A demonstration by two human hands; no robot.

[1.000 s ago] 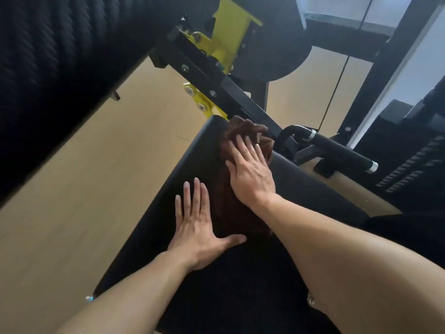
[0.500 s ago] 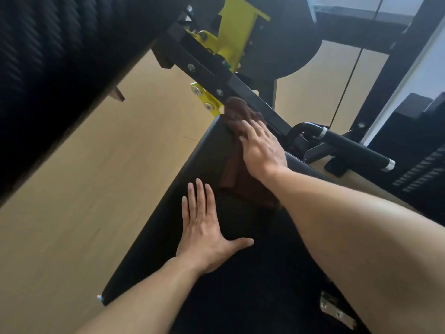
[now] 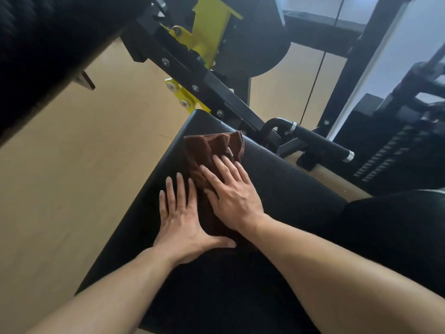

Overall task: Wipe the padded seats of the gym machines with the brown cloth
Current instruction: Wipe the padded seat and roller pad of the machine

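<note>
I have my right hand [image 3: 234, 191] pressed flat, fingers straight, on the brown cloth [image 3: 212, 150], whose long axis runs away up the padded seat [image 3: 289, 189]; my left hand [image 3: 180, 213] rests flat beside it, holding nothing.

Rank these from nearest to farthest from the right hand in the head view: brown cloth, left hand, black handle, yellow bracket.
1. Brown cloth: directly under the right hand, fingers flat on it.
2. Left hand: just beside it, flat on the seat.
3. Black handle: beyond the seat's far edge, to the right.
4. Yellow bracket: farthest, up on the machine frame.
</note>
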